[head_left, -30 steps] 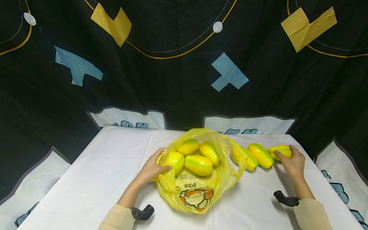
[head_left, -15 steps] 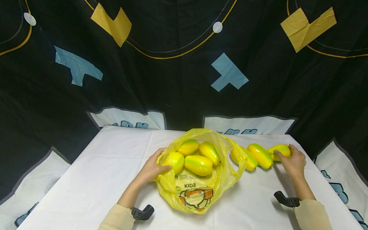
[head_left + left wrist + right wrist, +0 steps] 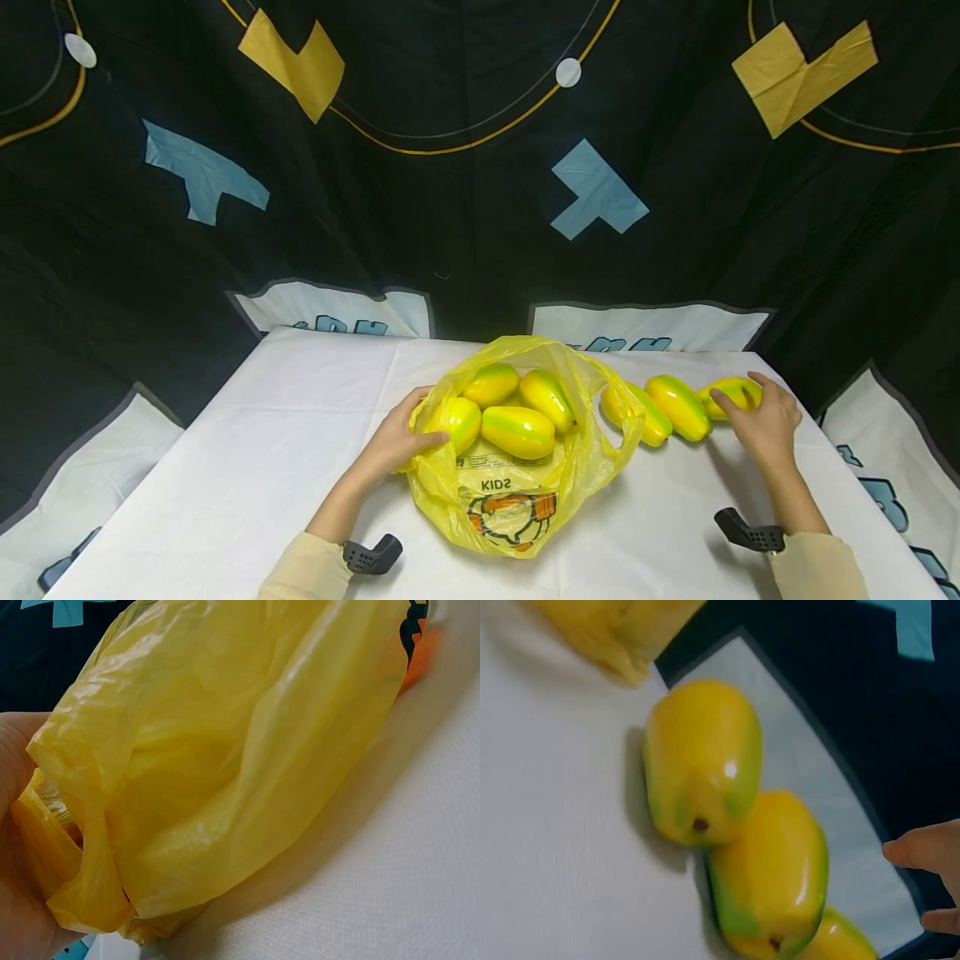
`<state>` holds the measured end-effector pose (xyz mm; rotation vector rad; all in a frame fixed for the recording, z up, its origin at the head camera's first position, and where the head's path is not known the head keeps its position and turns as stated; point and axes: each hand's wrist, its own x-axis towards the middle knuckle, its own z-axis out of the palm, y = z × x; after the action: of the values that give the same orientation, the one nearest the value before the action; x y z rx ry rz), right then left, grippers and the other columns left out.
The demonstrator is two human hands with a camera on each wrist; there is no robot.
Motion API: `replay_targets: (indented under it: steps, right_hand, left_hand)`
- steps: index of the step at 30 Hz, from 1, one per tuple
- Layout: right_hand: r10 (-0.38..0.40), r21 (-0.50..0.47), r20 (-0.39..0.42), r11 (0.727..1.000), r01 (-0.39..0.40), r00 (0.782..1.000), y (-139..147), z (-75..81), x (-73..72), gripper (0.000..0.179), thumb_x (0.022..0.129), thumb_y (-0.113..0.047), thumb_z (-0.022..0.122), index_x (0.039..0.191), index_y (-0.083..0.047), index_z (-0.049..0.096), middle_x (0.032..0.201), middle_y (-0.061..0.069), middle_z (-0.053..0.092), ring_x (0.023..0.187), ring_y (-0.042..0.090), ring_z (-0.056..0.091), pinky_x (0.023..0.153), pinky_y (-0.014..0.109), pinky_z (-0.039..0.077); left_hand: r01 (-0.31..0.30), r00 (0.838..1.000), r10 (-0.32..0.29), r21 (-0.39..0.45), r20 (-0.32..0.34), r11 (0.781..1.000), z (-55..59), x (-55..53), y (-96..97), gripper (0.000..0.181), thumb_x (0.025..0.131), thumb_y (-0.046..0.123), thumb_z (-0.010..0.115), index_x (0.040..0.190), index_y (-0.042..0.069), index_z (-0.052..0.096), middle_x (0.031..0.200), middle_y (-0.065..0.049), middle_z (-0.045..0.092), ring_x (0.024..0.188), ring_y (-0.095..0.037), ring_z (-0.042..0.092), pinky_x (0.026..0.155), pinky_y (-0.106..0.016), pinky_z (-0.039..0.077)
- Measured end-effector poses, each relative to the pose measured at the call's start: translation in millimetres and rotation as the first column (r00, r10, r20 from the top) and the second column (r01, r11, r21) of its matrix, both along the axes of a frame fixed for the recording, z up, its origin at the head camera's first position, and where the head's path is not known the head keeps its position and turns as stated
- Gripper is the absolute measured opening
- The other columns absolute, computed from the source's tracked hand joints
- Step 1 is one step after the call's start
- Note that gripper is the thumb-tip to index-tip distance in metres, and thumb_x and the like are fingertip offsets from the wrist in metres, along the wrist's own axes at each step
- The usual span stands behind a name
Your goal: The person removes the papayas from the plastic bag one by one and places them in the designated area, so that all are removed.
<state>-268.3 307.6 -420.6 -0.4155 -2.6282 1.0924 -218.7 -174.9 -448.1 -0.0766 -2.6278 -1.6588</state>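
Bag (image 3: 573,487), fruit (image 3: 677,406) on white table (image 3: 225,483)

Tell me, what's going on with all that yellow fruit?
A person's left hand is holding the side of a yellow plastic bag on a white table. Four yellow-green fruits show inside the bag. Three more fruits lie in a row outside it, on the person's right. The right hand is open around the end fruit; whether it touches it is hard to tell.

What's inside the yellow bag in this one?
Four yellow-green fruits show inside the yellow bag, whose edge the left hand pinches. Anything beneath those fruits is covered and can't be seen.
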Motion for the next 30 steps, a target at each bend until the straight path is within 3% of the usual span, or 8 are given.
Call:
replay_targets:
  steps: [7,9,12,14,16,20,25,30]
  right_hand:
    - [0.040,-0.057,-0.072,0.997,-0.044,0.997,-17.2,15.1,10.6,0.077,0.092,-0.038,0.060,0.148,0.002,0.025,0.149,0.033,0.017,0.134,0.050,0.016,0.107,0.065,0.019]
    - [0.043,-0.087,-0.085,0.995,-0.050,0.995,-22.2,16.4,12.2,0.078,0.092,-0.044,0.060,0.150,-0.004,0.027,0.150,0.027,0.024,0.134,0.044,0.023,0.109,0.057,0.025]
    - [0.109,-0.174,-0.097,0.977,-0.124,0.989,-28.6,23.0,16.5,0.079,0.091,-0.049,0.060,0.151,-0.009,0.027,0.149,0.022,0.032,0.131,0.040,0.033,0.106,0.050,0.034]
    - [0.163,-0.213,-0.087,0.961,-0.178,0.983,-33.2,28.9,21.3,0.078,0.092,-0.050,0.058,0.151,-0.011,0.027,0.148,0.020,0.034,0.128,0.036,0.038,0.103,0.039,0.041]
    - [0.244,-0.256,-0.104,0.930,-0.263,0.964,-38.1,37.4,28.2,0.076,0.094,-0.046,0.058,0.151,-0.008,0.026,0.149,0.022,0.034,0.126,0.036,0.040,0.099,0.031,0.044]
    - [0.321,-0.253,-0.142,0.903,-0.348,0.936,-50.9,49.3,39.3,0.071,0.096,-0.041,0.057,0.150,-0.007,0.028,0.147,0.020,0.036,0.121,0.028,0.045,0.084,0.011,0.045]
    - [0.375,-0.272,-0.186,0.869,-0.414,0.908,-66.8,61.2,49.9,0.068,0.096,-0.039,0.058,0.149,-0.008,0.031,0.146,0.017,0.038,0.120,0.021,0.048,0.086,0.014,0.045]
    - [0.439,-0.305,-0.244,0.812,-0.498,0.865,-82.6,71.1,60.3,0.061,0.095,-0.033,0.060,0.146,-0.010,0.036,0.143,0.013,0.042,0.112,0.007,0.052,0.086,0.017,0.046]
  left_hand:
    - [-0.003,1.000,0.003,0.002,0.005,1.000,0.0,-0.2,0.0,0.068,0.075,0.011,0.077,0.137,0.018,0.050,0.134,-0.006,0.054,0.112,-0.028,0.053,0.097,-0.049,0.043]
    - [-0.004,1.000,0.004,0.001,0.007,1.000,-0.2,-0.3,0.0,0.068,0.075,0.011,0.077,0.137,0.018,0.049,0.134,-0.006,0.054,0.112,-0.028,0.053,0.097,-0.049,0.044]
    - [-0.003,1.000,0.003,0.002,0.010,1.000,-0.5,-0.6,0.0,0.068,0.076,0.011,0.077,0.137,0.019,0.049,0.135,-0.006,0.053,0.111,-0.028,0.053,0.096,-0.048,0.044]
    - [-0.001,1.000,0.001,0.004,0.009,1.000,-0.7,-0.9,0.0,0.068,0.076,0.011,0.077,0.137,0.019,0.049,0.134,-0.006,0.053,0.111,-0.028,0.053,0.095,-0.048,0.045]
    - [0.002,1.000,-0.002,0.004,0.007,1.000,-0.9,-1.0,0.1,0.068,0.076,0.011,0.077,0.137,0.019,0.049,0.134,-0.006,0.054,0.110,-0.028,0.054,0.094,-0.047,0.046]
    - [0.002,1.000,-0.002,0.004,0.005,1.000,-0.8,-0.9,0.5,0.068,0.075,0.011,0.077,0.137,0.018,0.050,0.134,-0.006,0.054,0.110,-0.028,0.054,0.094,-0.047,0.046]
    - [-0.003,1.000,0.003,0.005,0.013,1.000,-0.9,-0.8,0.9,0.068,0.076,0.011,0.077,0.137,0.019,0.049,0.134,-0.007,0.053,0.112,-0.028,0.053,0.095,-0.048,0.045]
    - [-0.010,1.000,0.010,0.001,0.021,1.000,-0.9,-0.9,0.6,0.069,0.076,0.013,0.077,0.138,0.018,0.048,0.135,-0.007,0.053,0.111,-0.028,0.054,0.096,-0.048,0.045]
